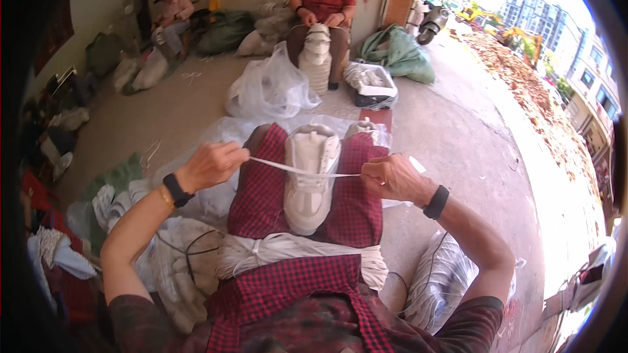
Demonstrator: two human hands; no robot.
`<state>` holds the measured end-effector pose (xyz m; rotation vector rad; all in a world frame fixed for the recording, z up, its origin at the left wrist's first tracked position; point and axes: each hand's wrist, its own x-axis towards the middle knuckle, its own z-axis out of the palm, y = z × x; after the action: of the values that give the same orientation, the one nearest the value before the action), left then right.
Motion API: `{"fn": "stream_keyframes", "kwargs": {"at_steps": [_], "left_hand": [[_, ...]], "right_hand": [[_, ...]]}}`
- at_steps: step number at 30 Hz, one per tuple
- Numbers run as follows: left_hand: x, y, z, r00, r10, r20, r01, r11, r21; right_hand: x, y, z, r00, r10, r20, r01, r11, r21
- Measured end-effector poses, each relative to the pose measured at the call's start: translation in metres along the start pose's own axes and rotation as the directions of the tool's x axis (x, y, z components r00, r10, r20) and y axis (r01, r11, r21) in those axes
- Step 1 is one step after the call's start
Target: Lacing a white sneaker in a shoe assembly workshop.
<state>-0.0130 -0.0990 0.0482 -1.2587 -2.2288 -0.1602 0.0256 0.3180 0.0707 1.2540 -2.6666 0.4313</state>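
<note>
A white shoelace (288,168) stretches between my two hands above my lap, sagging slightly in the middle. My left hand (216,162) is closed, pinching one end of it. The other end is in the closed fingers of my right hand (394,178). Beneath the lace, a white sneaker (307,206) rests between my thighs, its toe toward me. The lace crosses in front of the shoe; whether it passes through any eyelet I cannot tell. A thick bundle of white laces (255,255) lies across my lap, over the red checked apron (281,278).
Ahead, a person in red (324,0) works on a stack of shoes (316,59). Clear plastic bags (271,85), a box of white items (373,88) and a green sack (400,52) stand on the floor. Another wrapped bundle (438,278) is by my right elbow.
</note>
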Motion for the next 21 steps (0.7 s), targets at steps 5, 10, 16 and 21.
{"fn": "stream_keyframes", "kwargs": {"at_steps": [5, 10, 16, 21], "left_hand": [[-0.045, -0.035, -0.066, 0.985, -0.168, 0.035, 0.159, 0.971, 0.176], [-0.065, -0.06, -0.151, 0.952, -0.247, -0.179, 0.295, 0.893, 0.339], [-0.09, -0.087, -0.256, 0.904, -0.27, -0.332, 0.413, 0.754, 0.51], [-0.141, -0.12, -0.335, 0.868, -0.282, -0.409, 0.495, 0.575, 0.652]], "right_hand": [[-0.049, 0.037, -0.048, 0.994, 0.087, -0.064, -0.097, 0.98, -0.175], [-0.111, 0.042, -0.14, 0.923, 0.313, -0.223, -0.382, 0.804, -0.455], [-0.21, 0.046, -0.231, 0.751, 0.41, -0.518, -0.659, 0.422, -0.622], [-0.275, 0.052, -0.28, 0.698, 0.198, -0.688, -0.716, 0.231, -0.659]]}}
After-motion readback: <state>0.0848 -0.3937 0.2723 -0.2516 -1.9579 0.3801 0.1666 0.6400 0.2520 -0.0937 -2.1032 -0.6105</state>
